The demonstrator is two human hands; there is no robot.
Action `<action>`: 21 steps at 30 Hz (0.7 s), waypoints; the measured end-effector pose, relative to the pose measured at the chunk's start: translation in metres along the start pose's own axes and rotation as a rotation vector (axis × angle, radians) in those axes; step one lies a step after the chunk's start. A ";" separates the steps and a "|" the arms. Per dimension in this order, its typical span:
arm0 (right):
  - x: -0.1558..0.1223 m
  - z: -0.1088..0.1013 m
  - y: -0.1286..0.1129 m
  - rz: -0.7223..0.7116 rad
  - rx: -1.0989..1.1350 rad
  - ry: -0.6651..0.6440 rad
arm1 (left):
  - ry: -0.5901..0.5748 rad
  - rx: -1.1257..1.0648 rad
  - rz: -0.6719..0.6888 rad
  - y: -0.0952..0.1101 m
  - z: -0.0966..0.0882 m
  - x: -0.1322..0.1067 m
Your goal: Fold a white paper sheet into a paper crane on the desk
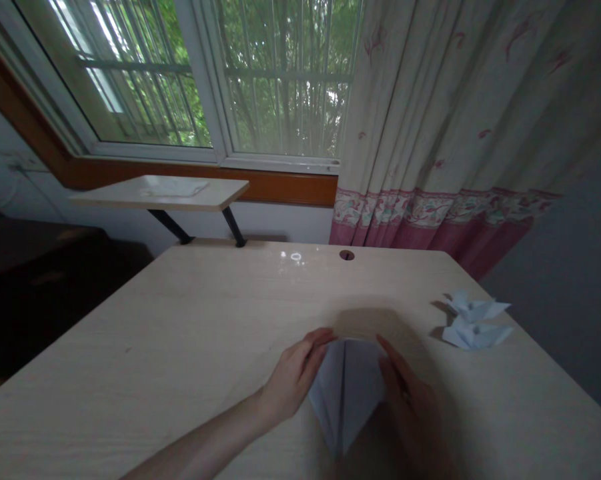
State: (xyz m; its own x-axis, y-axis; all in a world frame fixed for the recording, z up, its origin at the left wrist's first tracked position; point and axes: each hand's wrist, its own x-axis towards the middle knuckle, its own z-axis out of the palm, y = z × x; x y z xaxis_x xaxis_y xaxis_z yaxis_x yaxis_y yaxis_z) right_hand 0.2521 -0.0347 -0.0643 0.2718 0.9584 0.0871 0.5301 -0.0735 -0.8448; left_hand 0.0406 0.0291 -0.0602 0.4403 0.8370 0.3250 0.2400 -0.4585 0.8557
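A folded sheet of white paper, with a crease or slit down its middle, narrows to a point on the side nearest me. My left hand grips its upper left edge, fingers bent together along the fold. On the other side, my right hand holds the right edge, thumb and fingers close against the paper. Parts of the right fingers are in shadow and blurred. Both hands are low over the wooden table.
Two folded paper figures sit near the table's right edge. At the back left, a small raised shelf carries some white paper or wrapping. A round cable hole is near the back edge. Beyond are a window and a curtain.
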 end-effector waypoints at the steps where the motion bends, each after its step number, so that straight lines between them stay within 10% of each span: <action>1: 0.000 0.000 -0.001 0.013 0.042 -0.001 | 0.007 -0.011 -0.023 0.001 -0.001 0.000; 21: 0.005 0.014 -0.015 0.049 0.391 -0.110 | 0.029 -0.257 -0.171 0.000 -0.003 0.010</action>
State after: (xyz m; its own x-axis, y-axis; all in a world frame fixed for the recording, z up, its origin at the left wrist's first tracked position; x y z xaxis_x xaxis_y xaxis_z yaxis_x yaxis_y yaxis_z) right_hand 0.2342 -0.0247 -0.0585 0.1906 0.9817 0.0031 0.1672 -0.0293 -0.9855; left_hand 0.0419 0.0382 -0.0556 0.3868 0.9053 0.1754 0.0800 -0.2225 0.9717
